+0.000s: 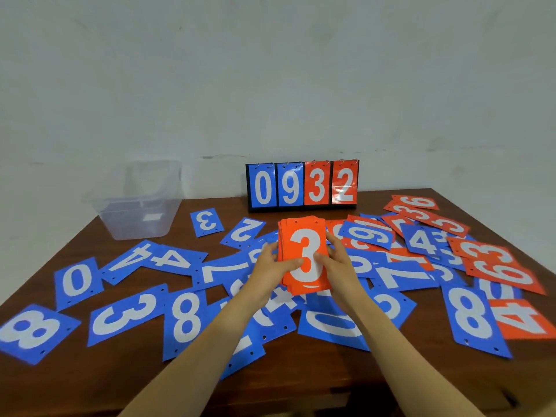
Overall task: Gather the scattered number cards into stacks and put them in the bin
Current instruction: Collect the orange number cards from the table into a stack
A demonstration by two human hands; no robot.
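At frame centre, an orange stack of number cards [301, 230] topped by a 3 is pinched at its sides by the left grip [268, 267] and right grip [338, 264], forearms covering several blue cards on the surface [90, 383], clear bin [139, 206] at left.

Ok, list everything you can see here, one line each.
bin: one, clear plastic, far left of the table
scoreboard: one, black stand, blue and orange flaps reading 0932, far centre
loose blue cards: many, blue, overlapping across the table
loose orange cards: several, orange, right side
card stack: one, orange, 3 on top, held over the centre
table: one, dark brown wood
left hand: grips the stack's left edge
right hand: grips its right edge
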